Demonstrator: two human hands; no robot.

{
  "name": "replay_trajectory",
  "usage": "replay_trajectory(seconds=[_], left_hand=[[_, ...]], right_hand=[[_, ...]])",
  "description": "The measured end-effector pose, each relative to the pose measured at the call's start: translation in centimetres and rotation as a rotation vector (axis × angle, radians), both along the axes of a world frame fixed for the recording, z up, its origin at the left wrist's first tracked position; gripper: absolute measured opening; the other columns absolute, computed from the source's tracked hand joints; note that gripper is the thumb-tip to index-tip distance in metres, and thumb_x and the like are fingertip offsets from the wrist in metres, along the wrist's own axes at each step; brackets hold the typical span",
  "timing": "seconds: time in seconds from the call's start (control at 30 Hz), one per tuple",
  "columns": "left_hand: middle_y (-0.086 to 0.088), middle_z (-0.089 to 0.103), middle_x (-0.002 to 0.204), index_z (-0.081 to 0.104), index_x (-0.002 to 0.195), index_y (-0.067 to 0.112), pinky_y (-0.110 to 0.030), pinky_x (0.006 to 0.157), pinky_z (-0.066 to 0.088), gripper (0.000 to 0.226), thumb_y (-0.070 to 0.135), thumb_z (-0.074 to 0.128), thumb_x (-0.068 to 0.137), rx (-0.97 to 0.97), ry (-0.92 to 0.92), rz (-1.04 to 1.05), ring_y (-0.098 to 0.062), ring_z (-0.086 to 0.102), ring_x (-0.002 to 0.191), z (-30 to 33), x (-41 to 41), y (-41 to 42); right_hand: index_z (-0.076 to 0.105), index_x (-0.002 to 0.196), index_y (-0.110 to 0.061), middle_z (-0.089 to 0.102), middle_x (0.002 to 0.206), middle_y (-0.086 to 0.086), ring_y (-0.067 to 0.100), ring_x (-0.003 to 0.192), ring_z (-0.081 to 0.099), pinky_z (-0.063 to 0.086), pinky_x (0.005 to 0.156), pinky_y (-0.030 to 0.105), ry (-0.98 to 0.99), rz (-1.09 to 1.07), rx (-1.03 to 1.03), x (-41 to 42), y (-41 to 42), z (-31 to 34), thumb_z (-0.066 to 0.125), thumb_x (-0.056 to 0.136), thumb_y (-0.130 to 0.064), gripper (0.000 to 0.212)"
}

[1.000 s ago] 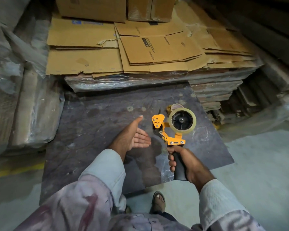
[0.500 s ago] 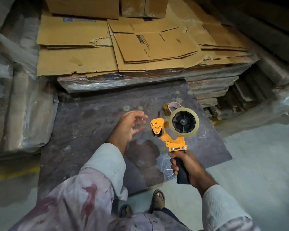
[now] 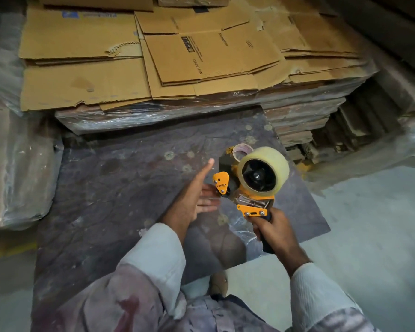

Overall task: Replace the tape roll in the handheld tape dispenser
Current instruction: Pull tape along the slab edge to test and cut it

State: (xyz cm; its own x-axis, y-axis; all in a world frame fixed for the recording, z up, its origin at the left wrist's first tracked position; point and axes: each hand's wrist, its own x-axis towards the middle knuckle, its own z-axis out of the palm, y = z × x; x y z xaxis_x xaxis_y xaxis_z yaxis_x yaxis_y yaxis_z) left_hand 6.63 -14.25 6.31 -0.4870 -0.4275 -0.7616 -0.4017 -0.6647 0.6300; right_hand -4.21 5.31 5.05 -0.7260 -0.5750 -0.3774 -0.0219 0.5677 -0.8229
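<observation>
Over a dark, mottled mat spread on the grey floor, your right hand gripped the black handle of the dispenser, fingers wrapped fully around it. Its orange metal frame carried a coiled spring and a rounded flap near the front. A thick roll of glossy clear tape sat on the black hub, its round opening turned toward you. Your left hand hovered just beside the flap, flat and open, fingers straight and together, thumb raised, holding nothing. Behind the roll, a thin bare core rested on the mat. Beyond lay stacks of flattened corrugated cardboard, their lower layers bound in shiny plastic wrap.
</observation>
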Motion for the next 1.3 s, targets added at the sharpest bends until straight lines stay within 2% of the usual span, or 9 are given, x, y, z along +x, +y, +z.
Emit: replay_trajectory(seconds=[0.1, 0.2, 0.33, 0.43, 0.63, 0.73, 0.83, 1.1, 1.3], left_hand=[[-0.014, 0.077, 0.080, 0.069, 0.109, 0.000, -0.042, 0.076, 0.063, 0.050, 0.042, 0.074, 0.084, -0.102, -0.054, 0.078, -0.027, 0.076, 0.075, -0.4, -2.0, -1.1], [-0.017, 0.077, 0.085, 0.067, 0.112, -0.003, -0.042, 0.069, 0.064, 0.034, 0.020, 0.073, 0.087, -0.173, -0.079, 0.058, -0.029, 0.075, 0.076, -0.6, -2.8, -2.7], [-0.015, 0.076, 0.088, 0.071, 0.100, 0.009, -0.047, 0.083, 0.062, 0.016, 0.022, 0.065, 0.095, -0.320, -0.116, -0.066, -0.029, 0.075, 0.082, -1.2, -3.5, -4.9], [-0.011, 0.076, 0.098, 0.075, 0.102, 0.014, -0.040, 0.071, 0.061, 0.016, 0.015, 0.060, 0.097, -0.519, -0.167, -0.269, -0.023, 0.072, 0.084, -3.3, -4.9, -7.6], [0.004, 0.077, 0.079, 0.080, 0.082, 0.028, -0.052, 0.089, 0.057, 0.018, 0.046, 0.076, 0.082, -0.664, -0.223, -0.405, -0.023, 0.073, 0.085, -11.3, -7.3, -8.3], [0.018, 0.070, 0.085, 0.076, 0.081, 0.034, -0.047, 0.101, 0.034, 0.034, 0.067, 0.068, 0.078, -0.849, -0.286, -0.454, -0.015, 0.059, 0.102, -13.1, -7.9, -7.4], [0.021, 0.056, 0.088, 0.076, 0.075, 0.032, -0.049, 0.097, 0.023, 0.030, 0.061, 0.070, 0.080, -1.012, -0.350, -0.544, -0.017, 0.044, 0.113, -13.7, -8.9, -6.2], [0.013, 0.040, 0.096, 0.072, 0.080, 0.030, -0.037, 0.081, 0.014, 0.035, 0.065, 0.068, 0.078, -1.353, -0.333, -0.720, -0.015, 0.046, 0.104, -15.8, -9.6, -5.5], [0.010, 0.043, 0.095, 0.066, 0.076, 0.029, -0.041, 0.086, 0.023, 0.033, 0.061, 0.071, 0.077, -1.376, -0.284, -0.676, -0.016, 0.047, 0.100, -16.6, -8.5, -4.1]], right_hand=[[0.058, 0.062, -0.015, 0.059, 0.048, 0.005, 0.019, 0.043, 0.053, 0.042, 0.050, 0.034, 0.034, 0.022, 0.030, -0.7, -0.7, -0.4, 0.076, 0.083, -0.037, 0.036], [0.059, 0.067, -0.017, 0.060, 0.052, 0.001, 0.016, 0.047, 0.052, 0.042, 0.050, 0.030, 0.080, 0.058, 0.082, -1.3, -1.3, -0.7, 0.076, 0.083, -0.046, 0.037], [0.065, 0.086, -0.024, 0.068, 0.073, -0.008, 0.010, 0.068, 0.062, 0.044, 0.057, 0.026, 0.161, 0.132, 0.096, -2.0, -1.9, -1.5, 0.076, 0.087, -0.039, 0.019], [0.065, 0.103, -0.017, 0.072, 0.091, 0.001, 0.020, 0.086, 0.068, 0.049, 0.069, 0.030, 0.176, 0.210, 0.175, -1.5, -2.3, -3.4, 0.071, 0.091, -0.029, 0.019], [0.062, 0.099, -0.011, 0.071, 0.091, 0.007, 0.027, 0.086, 0.069, 0.057, 0.076, 0.045, 0.150, 0.140, 0.273, 0.3, -0.8, -7.4, 0.066, 0.094, -0.026, 0.017], [0.060, 0.094, -0.013, 0.071, 0.084, 0.008, 0.030, 0.080, 0.070, 0.058, 0.069, 0.048, 0.142, 0.147, 0.347, 0.9, 1.6, -8.9, 0.064, 0.092, -0.033, 0.020], [0.057, 0.087, -0.015, 0.070, 0.081, 0.010, 0.032, 0.078, 0.069, 0.058, 0.069, 0.051, 0.125, 0.106, 0.442, 1.5, 2.8, -9.6, 0.064, 0.089, -0.032, 0.019], [0.055, 0.102, -0.022, 0.072, 0.096, 0.005, 0.028, 0.092, 0.070, 0.060, 0.077, 0.049, 0.118, 0.094, 0.477, 2.0, 2.6, -10.4, 0.057, 0.090, -0.045, 0.027], [0.053, 0.099, -0.023, 0.072, 0.094, 0.003, 0.027, 0.088, 0.070, 0.059, 0.075, 0.046, 0.130, 0.078, 0.511, 3.0, 3.3, -9.6, 0.058, 0.091, -0.042, 0.021]])
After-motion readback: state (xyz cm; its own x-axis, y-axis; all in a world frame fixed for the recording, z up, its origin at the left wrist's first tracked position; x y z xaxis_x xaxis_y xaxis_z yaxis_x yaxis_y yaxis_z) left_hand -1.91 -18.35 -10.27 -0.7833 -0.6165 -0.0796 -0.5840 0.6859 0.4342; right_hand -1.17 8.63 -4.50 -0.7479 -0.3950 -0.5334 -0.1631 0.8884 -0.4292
